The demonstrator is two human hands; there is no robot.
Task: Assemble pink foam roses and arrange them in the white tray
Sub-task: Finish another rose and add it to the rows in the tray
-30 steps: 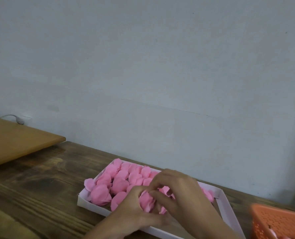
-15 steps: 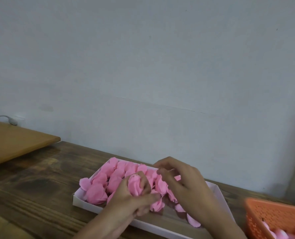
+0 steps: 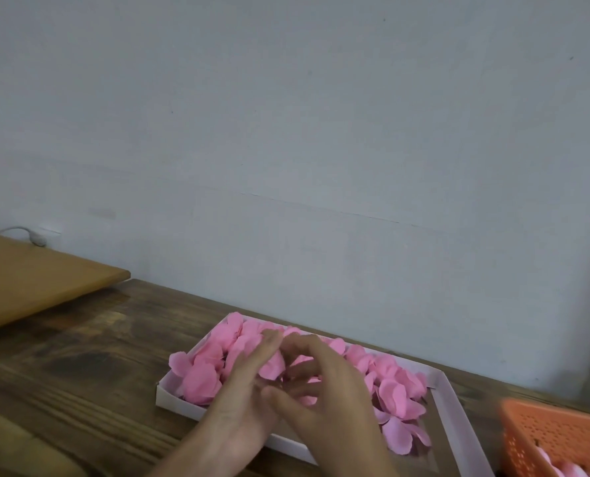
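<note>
Cradling the pink foam rose [image 3: 273, 368] between both hands, the person has it just above the middle of the white tray [image 3: 183, 405], hovering over the blooms already laid there. By my read this is a featherweight: thin foam petals, soft and springy, easily creased and likely to spring open if let go. The safest hold looks to be low down, round the base where the petals gather, with only a light touch on the outer edges. Squeeze hard and it should dent.

Now the hands. The left hand [image 3: 249, 390] comes up from below, palm turned inward, fingers nearly straight and laid along the rose's left side as a backstop. The right hand [image 3: 328, 383] arches over from the other side, fingers curled in around the bloom. Motion blur hides exactly which fingertips touch the foam. Both wrists sit low over the tray's near rim.

Moving outward, finished roses [image 3: 204, 376] crowd the tray's left and far parts, while loose petals [image 3: 400, 438] lie flatter toward its right end. The tray rests on a dark wooden table [image 3: 80, 373], close to a pale wall [image 3: 286, 132]. At the right edge an orange basket [image 3: 555, 438] holds more pink pieces. A lighter board [image 3: 28, 280] lies far left.
</note>
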